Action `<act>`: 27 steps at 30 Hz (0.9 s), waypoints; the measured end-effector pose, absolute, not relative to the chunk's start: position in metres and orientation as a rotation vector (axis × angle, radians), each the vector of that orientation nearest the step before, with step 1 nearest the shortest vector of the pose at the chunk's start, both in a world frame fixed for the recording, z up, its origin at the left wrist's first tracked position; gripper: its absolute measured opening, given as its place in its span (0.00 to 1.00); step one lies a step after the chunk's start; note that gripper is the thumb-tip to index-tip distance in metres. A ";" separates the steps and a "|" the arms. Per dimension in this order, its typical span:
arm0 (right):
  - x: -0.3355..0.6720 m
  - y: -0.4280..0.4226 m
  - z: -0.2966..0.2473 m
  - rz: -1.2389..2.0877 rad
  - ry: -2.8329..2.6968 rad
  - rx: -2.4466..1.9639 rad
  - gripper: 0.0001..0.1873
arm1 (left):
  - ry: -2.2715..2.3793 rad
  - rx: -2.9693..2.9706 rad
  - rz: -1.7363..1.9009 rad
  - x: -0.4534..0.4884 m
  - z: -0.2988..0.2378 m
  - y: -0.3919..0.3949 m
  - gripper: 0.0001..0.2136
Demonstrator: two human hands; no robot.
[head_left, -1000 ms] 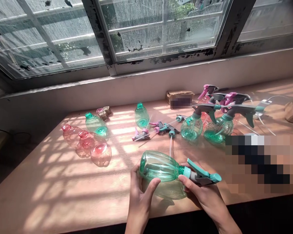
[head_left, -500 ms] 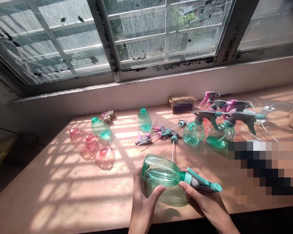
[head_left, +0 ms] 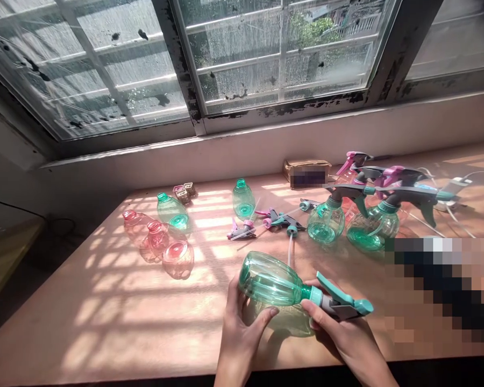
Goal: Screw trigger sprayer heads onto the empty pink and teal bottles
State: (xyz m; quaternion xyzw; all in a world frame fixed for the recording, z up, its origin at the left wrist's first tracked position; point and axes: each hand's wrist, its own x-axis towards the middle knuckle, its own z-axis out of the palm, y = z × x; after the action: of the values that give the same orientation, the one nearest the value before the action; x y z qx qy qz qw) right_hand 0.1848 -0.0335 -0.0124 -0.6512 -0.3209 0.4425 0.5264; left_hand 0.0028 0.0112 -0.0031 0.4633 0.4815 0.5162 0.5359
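A clear green spray bottle lies on its side in the air above the table, its neck pointing right. My left hand is closed round the base end, thumb in front. At the neck, my right hand pinches the teal collar of the grey-and-teal trigger sprayer head, which sits on the bottle's mouth. Some of the right fingers are hidden behind the sprayer head. Just beyond the bottle, several loose sprayer heads with thin tubes lie on the table.
Green bottles without heads and pink bottles are at the left and middle. Several assembled spray bottles stand at the right, near white cables. A brown box sits against the wall below the window. A blurred patch covers the right side.
The view has shifted slightly, so the scene sits a little further right. Both hands keep hold of the bottle and sprayer head, and the trigger has turned slightly.
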 end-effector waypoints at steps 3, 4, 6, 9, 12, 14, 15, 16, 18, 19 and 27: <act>0.185 -0.032 -0.007 1.063 -0.822 -1.533 0.19 | 1.172 1.090 1.231 0.004 0.003 0.008 0.32; 0.185 -0.032 -0.005 1.068 -0.845 -1.508 0.18 | 1.177 1.074 1.234 0.003 0.004 0.007 0.32; 0.185 -0.032 -0.002 1.066 -0.894 -1.475 0.16 | 1.187 1.050 1.248 0.002 0.005 0.007 0.33; 0.187 -0.032 0.002 1.042 -0.950 -1.494 0.15 | 1.192 1.064 1.262 0.001 0.005 0.007 0.34; 0.187 -0.033 0.001 1.055 -0.916 -1.511 0.18 | 1.173 1.106 1.262 0.001 0.005 0.009 0.31; 0.186 -0.033 -0.003 1.056 -0.846 -1.527 0.20 | 1.146 1.132 1.268 0.002 0.003 0.010 0.31; 0.186 -0.033 -0.005 1.051 -0.809 -1.533 0.21 | 1.134 1.139 1.271 0.003 0.002 0.011 0.31; 0.185 -0.033 -0.007 1.046 -0.779 -1.536 0.22 | 1.125 1.137 1.270 0.003 0.000 0.011 0.32; 0.183 -0.033 -0.011 1.060 -0.746 -1.519 0.23 | 1.115 1.118 1.259 0.003 -0.003 0.011 0.33; 0.183 -0.033 -0.012 1.078 -0.741 -1.500 0.24 | 1.113 1.108 1.251 0.003 -0.004 0.011 0.33; 0.186 -0.032 -0.012 1.075 -0.858 -1.501 0.25 | 1.102 1.130 1.192 0.002 0.005 0.008 0.33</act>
State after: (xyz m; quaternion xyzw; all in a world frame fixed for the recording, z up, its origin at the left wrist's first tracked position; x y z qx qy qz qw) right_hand 0.1859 -0.0320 -0.0125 -0.6275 -0.3588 0.4492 0.5250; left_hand 0.0019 0.0077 0.0048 0.4775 0.4657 0.5033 0.5495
